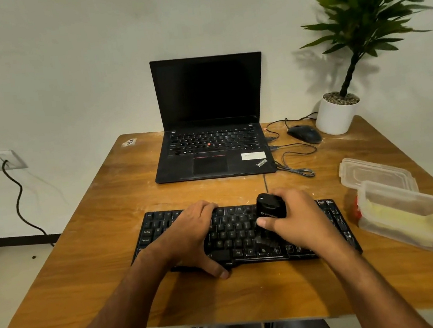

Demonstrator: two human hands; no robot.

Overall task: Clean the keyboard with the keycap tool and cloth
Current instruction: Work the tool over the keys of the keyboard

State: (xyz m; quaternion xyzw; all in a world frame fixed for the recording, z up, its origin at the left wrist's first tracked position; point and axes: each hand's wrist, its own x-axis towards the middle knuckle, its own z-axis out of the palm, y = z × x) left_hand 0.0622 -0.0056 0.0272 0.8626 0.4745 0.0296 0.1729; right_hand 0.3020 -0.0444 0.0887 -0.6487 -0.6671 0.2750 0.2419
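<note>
1. Bare counter lies left of the keyboard and laptop, giving open passage along the left side.
2. A strip of bare wood runs between laptop and keyboard, crossed by a thin cable.
3. To the right, a clear container and its lid stand just beside the keyboard's end (narrow gap).
4. The far right corner is occupied by a mouse, coiled cables and a potted plant.
5. The near counter edge before the keyboard is open between the two forearms.
</note>
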